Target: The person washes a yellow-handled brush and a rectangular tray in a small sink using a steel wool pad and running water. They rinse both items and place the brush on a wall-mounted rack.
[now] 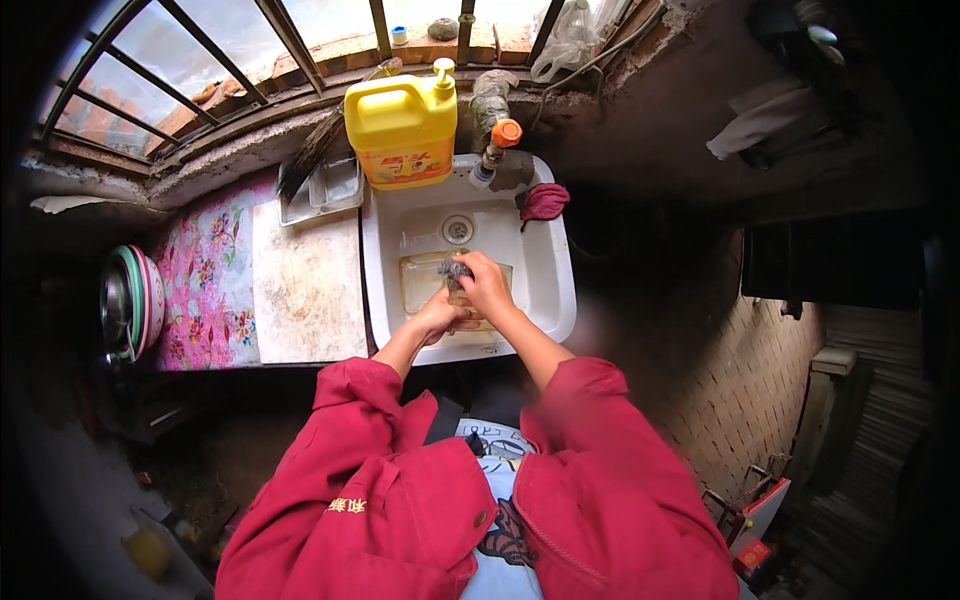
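In the white ceramic sink point(559, 285), my right hand point(486, 286) pinches a grey wire scouring pad point(451, 268). Just below and to its left, my left hand point(435, 315) grips a small see-through object point(456, 295), probably a glass or plastic container; the fingers hide most of it. The pad is against or just above its upper end. Under both hands, a clear, yellowish rectangular tray point(417, 283) lies on the sink floor, partly covered by them. The round drain point(457, 229) shows beyond the pad.
Behind the sink stand a yellow pump jug point(405, 127) and a tap with an orange handle point(506, 133). A dark red cloth point(545, 202) hangs over the right rim. Leftward are a stained white board point(307, 292), rectangular trays point(334, 187), a brush point(309, 161) and stacked basins point(139, 300).
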Action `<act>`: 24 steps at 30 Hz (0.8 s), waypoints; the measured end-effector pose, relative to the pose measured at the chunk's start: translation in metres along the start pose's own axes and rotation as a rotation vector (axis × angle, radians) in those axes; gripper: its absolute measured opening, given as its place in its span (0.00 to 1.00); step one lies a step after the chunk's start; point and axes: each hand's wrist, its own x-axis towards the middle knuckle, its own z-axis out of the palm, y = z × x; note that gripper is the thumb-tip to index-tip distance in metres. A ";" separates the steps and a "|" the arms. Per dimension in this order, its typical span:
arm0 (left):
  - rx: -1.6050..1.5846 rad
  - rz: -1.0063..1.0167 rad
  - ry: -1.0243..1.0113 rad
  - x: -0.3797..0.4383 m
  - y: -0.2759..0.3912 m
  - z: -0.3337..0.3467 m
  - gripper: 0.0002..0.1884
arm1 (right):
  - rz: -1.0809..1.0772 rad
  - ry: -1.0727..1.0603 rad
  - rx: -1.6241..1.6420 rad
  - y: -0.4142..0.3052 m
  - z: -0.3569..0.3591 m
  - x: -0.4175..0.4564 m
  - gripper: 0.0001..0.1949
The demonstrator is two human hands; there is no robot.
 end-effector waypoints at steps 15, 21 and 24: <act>0.848 0.288 0.546 0.030 -0.071 -0.006 0.12 | 0.353 0.021 -0.101 0.039 0.029 -0.025 0.13; 0.981 0.318 0.629 0.030 -0.086 0.006 0.12 | 0.435 0.136 -0.146 0.037 0.029 -0.032 0.15; 0.939 0.311 0.625 0.041 -0.079 0.003 0.12 | 0.425 0.176 -0.139 0.046 0.029 -0.006 0.16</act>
